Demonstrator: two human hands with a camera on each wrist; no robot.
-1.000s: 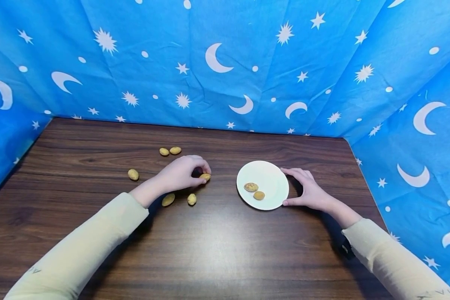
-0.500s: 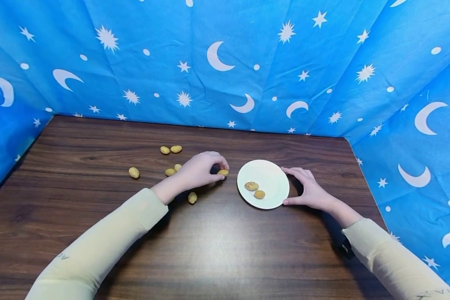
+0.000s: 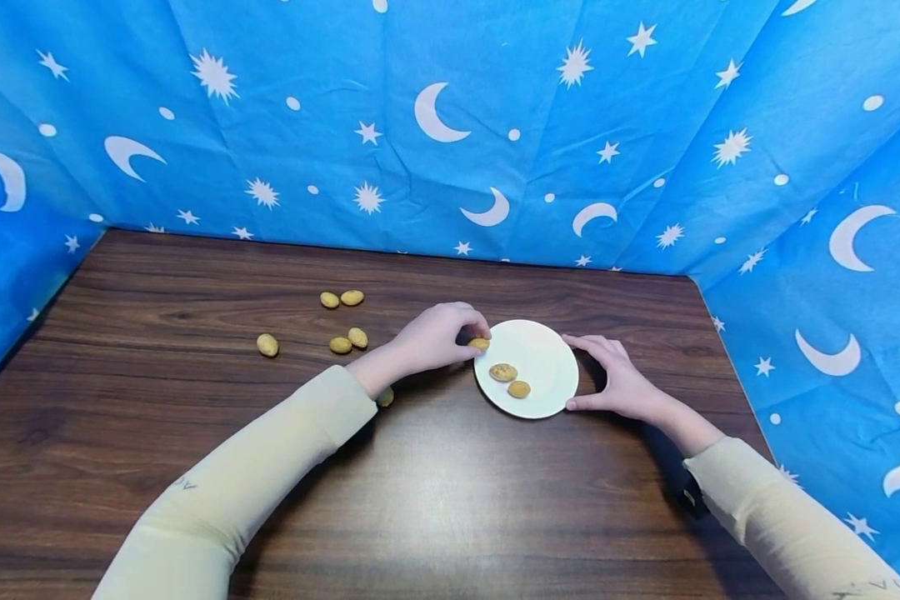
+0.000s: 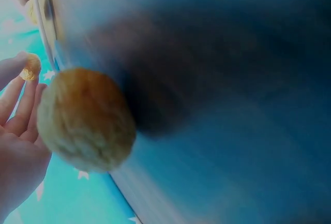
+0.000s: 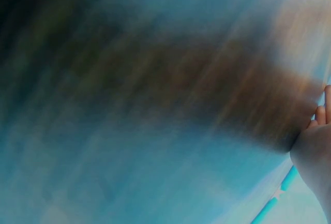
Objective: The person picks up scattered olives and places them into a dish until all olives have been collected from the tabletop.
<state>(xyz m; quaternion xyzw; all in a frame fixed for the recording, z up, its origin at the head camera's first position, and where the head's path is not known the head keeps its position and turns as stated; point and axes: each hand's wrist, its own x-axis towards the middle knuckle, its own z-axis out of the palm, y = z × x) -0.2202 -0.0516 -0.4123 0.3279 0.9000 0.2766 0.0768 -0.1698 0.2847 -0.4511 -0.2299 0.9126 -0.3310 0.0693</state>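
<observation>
My left hand (image 3: 441, 337) pinches a small yellow-brown potato (image 3: 480, 342) between thumb and fingers, at the left rim of a white plate (image 3: 549, 350). The same potato (image 4: 31, 66) shows at the fingertips in the left wrist view. Two more potatoes, one speckled potato (image 3: 503, 372) and one smaller potato (image 3: 519, 389), lie on the plate. My right hand (image 3: 618, 383) touches the plate's right rim with spread fingers and thumb, a gap left between palm and rim. In the right wrist view only part of this hand (image 5: 315, 141) shows, the plate hardly at all.
On the brown wooden table (image 3: 450, 500) lie a potato pair (image 3: 341, 298) at the back, another pair (image 3: 348, 340) nearer, and a lone potato (image 3: 267, 345) at left. A partly hidden potato (image 3: 387, 397) lies under my left wrist. A blue curtain (image 3: 345, 142) borders the table.
My left hand has carried the pinched potato rightward across the table to the plate's rim, uncovering two potatoes behind it. My right hand and the plate have stayed in place.
</observation>
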